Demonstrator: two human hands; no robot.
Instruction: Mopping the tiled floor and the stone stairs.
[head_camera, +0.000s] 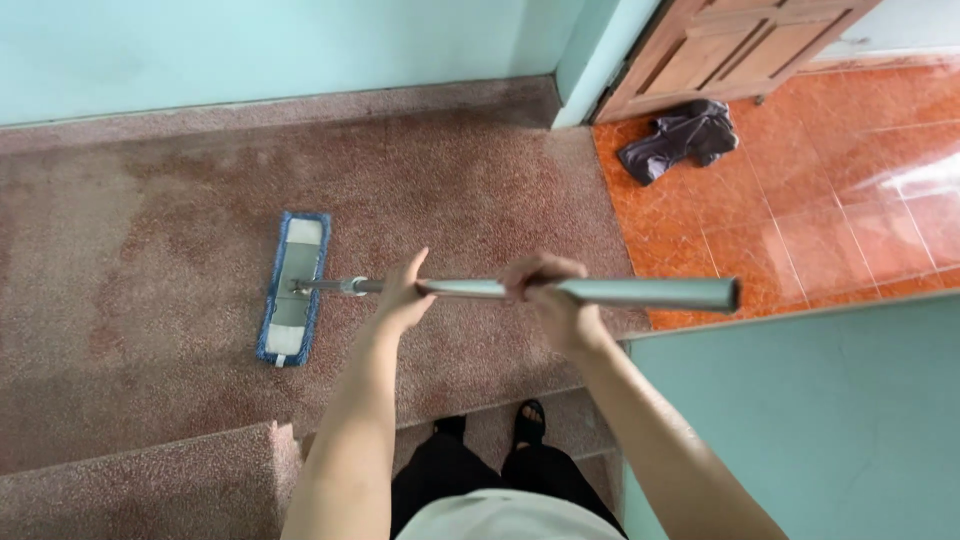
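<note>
A flat mop with a blue-fringed head (293, 288) lies on the speckled reddish landing floor (160, 230). Its metal handle (640, 292) runs right toward me. My left hand (404, 296) wraps the handle lower down, nearer the mop head. My right hand (548, 296) grips the handle higher up, fingers curled over the top. Both arms reach forward from the bottom of the view.
A dark crumpled cloth (682, 138) lies on the glossy orange tiles (830, 210) by a wooden door (735, 45). Pale green walls (250, 45) border the landing. A step edge (150, 455) sits at the lower left; my sandalled feet (528, 420) stand below.
</note>
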